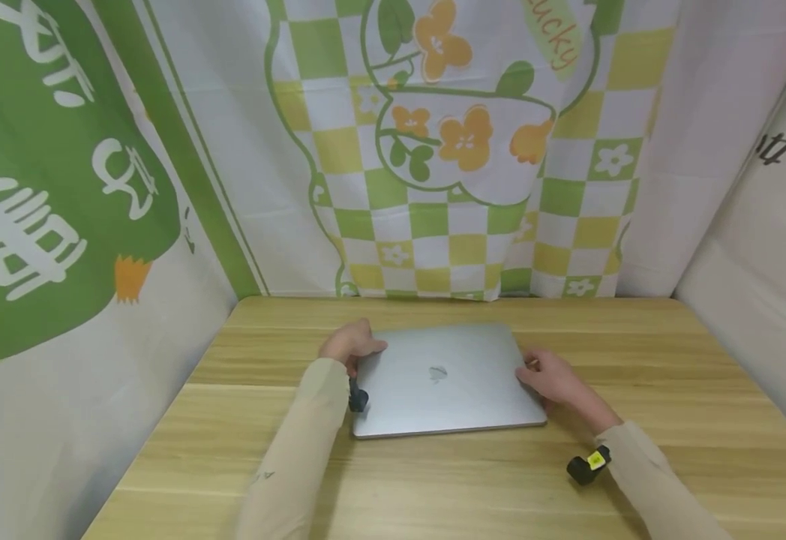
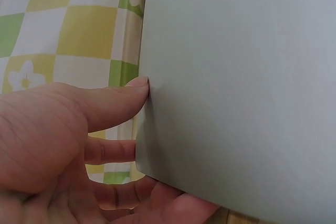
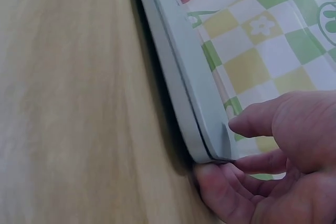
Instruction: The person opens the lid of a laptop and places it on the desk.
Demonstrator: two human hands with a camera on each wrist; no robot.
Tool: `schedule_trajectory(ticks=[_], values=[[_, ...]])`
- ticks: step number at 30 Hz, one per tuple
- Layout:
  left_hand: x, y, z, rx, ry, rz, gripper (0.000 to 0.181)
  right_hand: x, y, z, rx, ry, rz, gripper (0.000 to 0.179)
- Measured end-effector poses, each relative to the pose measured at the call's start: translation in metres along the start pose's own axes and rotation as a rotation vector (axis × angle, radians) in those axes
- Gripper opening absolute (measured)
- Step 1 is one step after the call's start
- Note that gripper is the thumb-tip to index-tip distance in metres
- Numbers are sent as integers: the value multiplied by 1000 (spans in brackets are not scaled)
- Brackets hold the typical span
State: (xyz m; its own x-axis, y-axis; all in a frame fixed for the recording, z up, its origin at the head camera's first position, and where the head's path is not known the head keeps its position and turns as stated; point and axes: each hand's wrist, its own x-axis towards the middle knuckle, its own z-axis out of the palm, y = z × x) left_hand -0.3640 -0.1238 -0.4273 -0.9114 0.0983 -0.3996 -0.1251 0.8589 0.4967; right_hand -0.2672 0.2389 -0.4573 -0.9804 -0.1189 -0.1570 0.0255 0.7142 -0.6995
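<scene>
A closed silver laptop [image 1: 447, 405] with an apple logo on its lid lies flat-side up over the wooden table. My left hand [image 1: 352, 343] grips its left side near the far corner. In the left wrist view the thumb presses at the edge of the laptop [image 2: 236, 87] while the other fingers reach underneath. On the opposite side, my right hand [image 1: 555, 377] holds the right edge. The right wrist view has the right thumb over the lid and fingertips under the laptop's corner [image 3: 197, 85], with a dark shadow along its lower edge.
The wooden table [image 1: 460, 487] runs back to a hanging cloth [image 1: 427, 225] with green and yellow checks. Printed cloths [image 1: 130, 360] also hang along the left and right sides. Small black devices [image 1: 585, 469] are worn at the wrists.
</scene>
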Motion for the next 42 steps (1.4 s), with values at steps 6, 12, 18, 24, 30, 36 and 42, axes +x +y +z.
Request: schedule_trajectory(ticks=[6,12,18,24,30,36,42], values=[[4,5,6,7,-6,-3,60,-8,5,-3,-1,3,7,44],[3,11,8,9,-3,-6,63,-11,8,-5,0,3,14,46],[3,16,12,26,7,3,52,-16,12,-7,-17,17,10,47],[4,19,16,36,12,22,44,-21,17,-8,-36,29,11,48],[3,25,19,27,6,19,50,-27,21,-10,-34,34,14,51],[4,29,23,28,3,20,50,-33,23,-14,-30,32,17,53],[7,33,25,53,-7,42,54,-36,26,-17,-31,25,31,54]])
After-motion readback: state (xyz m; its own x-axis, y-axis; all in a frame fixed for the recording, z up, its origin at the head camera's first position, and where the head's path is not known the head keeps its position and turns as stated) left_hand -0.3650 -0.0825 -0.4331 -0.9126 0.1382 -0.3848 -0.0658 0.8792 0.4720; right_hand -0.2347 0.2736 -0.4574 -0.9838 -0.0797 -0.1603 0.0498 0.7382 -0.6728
